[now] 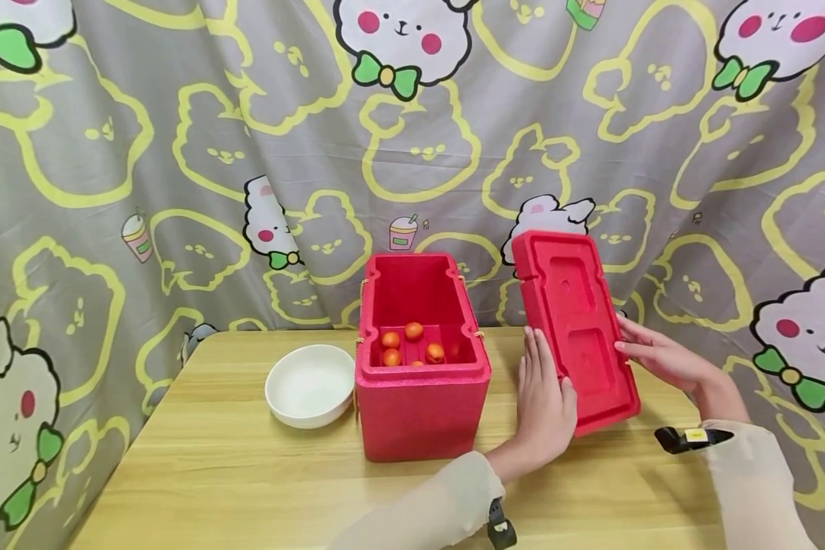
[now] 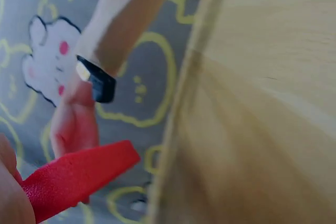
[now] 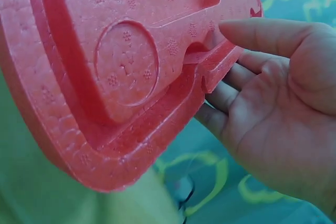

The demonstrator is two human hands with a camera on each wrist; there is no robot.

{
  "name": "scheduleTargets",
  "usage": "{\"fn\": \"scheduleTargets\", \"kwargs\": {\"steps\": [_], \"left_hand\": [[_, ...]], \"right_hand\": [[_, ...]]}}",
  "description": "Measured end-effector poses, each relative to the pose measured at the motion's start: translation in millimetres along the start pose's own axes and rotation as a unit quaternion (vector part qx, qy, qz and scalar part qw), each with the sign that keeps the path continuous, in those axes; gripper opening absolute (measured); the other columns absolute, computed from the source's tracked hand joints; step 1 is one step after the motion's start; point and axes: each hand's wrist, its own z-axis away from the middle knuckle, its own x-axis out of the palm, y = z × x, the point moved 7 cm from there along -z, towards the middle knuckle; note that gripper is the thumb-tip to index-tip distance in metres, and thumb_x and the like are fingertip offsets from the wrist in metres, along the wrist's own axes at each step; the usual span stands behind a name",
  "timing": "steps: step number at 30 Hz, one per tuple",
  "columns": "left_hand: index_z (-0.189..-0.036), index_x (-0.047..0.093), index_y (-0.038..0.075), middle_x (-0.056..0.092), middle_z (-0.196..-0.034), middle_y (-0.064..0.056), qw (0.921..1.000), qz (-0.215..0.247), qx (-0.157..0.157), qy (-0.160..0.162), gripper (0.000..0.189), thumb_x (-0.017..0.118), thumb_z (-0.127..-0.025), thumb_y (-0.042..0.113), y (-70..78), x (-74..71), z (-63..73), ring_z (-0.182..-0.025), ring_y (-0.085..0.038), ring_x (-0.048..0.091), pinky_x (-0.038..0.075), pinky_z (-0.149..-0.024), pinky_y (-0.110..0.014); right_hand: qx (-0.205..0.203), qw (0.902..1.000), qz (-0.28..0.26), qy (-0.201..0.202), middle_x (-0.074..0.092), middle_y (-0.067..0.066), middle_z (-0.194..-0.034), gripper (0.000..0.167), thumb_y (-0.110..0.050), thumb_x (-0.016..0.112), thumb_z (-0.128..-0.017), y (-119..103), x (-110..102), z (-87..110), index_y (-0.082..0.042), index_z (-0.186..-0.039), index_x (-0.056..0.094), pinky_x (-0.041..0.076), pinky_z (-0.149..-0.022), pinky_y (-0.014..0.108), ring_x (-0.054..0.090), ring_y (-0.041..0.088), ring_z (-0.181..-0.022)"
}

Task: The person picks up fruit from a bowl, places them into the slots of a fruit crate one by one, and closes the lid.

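A red foam lid [image 1: 584,336] is tilted up to the right of the red foam box [image 1: 422,420], its recessed inner face showing. My left hand [image 1: 546,405] holds the lid along its left edge, fingers lying against the side. On the opposite edge my right hand [image 1: 667,363] grips it. In the right wrist view, the right thumb lies on the inner face of the lid [image 3: 126,61] and the fingers reach behind the rim. The left wrist view shows the lid [image 2: 79,177] edge-on, with only part of the left hand [image 2: 13,192] visible.
Several small orange fruits [image 1: 413,331] lie inside the lidless box. Left of it, a white bowl [image 1: 309,386] stands on the wooden table [image 1: 247,473]. A patterned curtain [image 1: 302,153] hangs behind the table and at its sides.
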Motion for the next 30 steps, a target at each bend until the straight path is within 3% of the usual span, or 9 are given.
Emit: {"fn": "scheduleTargets", "kwargs": {"steps": [3, 8, 15, 19, 23, 30], "left_hand": [[-0.163, -0.004, 0.008, -0.007, -0.173, -0.007, 0.9991, -0.010, 0.037, 0.019, 0.085, 0.054, -0.102, 0.016, 14.8, -22.6, -2.8, -0.161, -0.025, 0.006, 0.024, -0.126, -0.043], [-0.164, -0.006, 0.011, -0.005, -0.173, -0.005, 0.9969, -0.024, 0.065, 0.036, 0.093, 0.060, -0.098, 0.017, 30.9, -58.1, -6.8, -0.160, -0.024, 0.010, 0.028, -0.125, -0.040], [-0.164, 0.000, 0.009, -0.002, -0.173, -0.006, 0.9901, -0.047, 0.118, 0.060, 0.090, 0.061, -0.098, 0.016, 50.1, -107.5, -15.8, -0.161, -0.024, 0.006, 0.024, -0.126, -0.043], [-0.164, 0.006, 0.010, 0.000, -0.173, -0.001, 0.9892, -0.026, 0.125, 0.071, 0.087, 0.061, -0.097, 0.012, 52.4, -140.5, -25.8, -0.160, -0.018, 0.006, 0.018, -0.128, -0.049], [-0.164, 0.016, 0.012, 0.010, -0.173, 0.001, 0.9863, 0.012, 0.137, 0.091, 0.083, 0.063, -0.095, 0.008, 49.9, -176.4, -34.5, -0.159, -0.020, 0.016, 0.016, -0.127, -0.053], [-0.154, 0.041, 0.007, 0.037, -0.164, -0.006, 0.9689, 0.070, 0.172, 0.164, 0.067, 0.066, -0.092, 0.004, 48.1, -239.2, -40.4, -0.147, -0.019, 0.042, 0.026, -0.123, -0.056]], "right_hand": [[-0.048, 0.9986, -0.020, -0.002, 0.041, -0.026, -0.147, 0.068, 0.000, 0.037, -0.107, -24.0, 2.8, -2.0, -0.006, -0.163, -0.001, 0.043, -0.100, 0.010, 0.047, -0.012, -0.130], [-0.103, 0.9936, -0.046, -0.001, 0.040, -0.021, -0.154, 0.070, 0.004, 0.035, -0.106, -57.6, 10.1, -7.1, -0.013, -0.165, 0.002, 0.043, -0.103, 0.010, 0.047, -0.008, -0.134], [-0.174, 0.9808, -0.089, 0.003, 0.037, -0.008, -0.161, 0.069, 0.011, 0.028, -0.104, -100.7, 22.8, -21.9, -0.013, -0.165, 0.006, 0.046, -0.105, 0.016, 0.050, 0.000, -0.138], [-0.209, 0.9704, -0.121, 0.011, 0.036, -0.001, -0.163, 0.068, 0.012, 0.028, -0.103, -128.8, 33.2, -33.3, -0.011, -0.164, 0.009, 0.048, -0.105, 0.019, 0.052, 0.006, -0.138], [-0.232, 0.9624, -0.138, 0.033, 0.035, 0.003, -0.163, 0.067, 0.011, 0.031, -0.103, -156.7, 45.4, -43.4, -0.010, -0.164, 0.013, 0.049, -0.104, 0.021, 0.052, 0.009, -0.138], [-0.280, 0.9442, -0.151, 0.084, 0.040, 0.010, -0.160, 0.062, 0.009, 0.037, -0.103, -203.3, 67.8, -61.6, -0.009, -0.162, 0.023, 0.050, -0.103, 0.022, 0.055, 0.015, -0.134]]}}
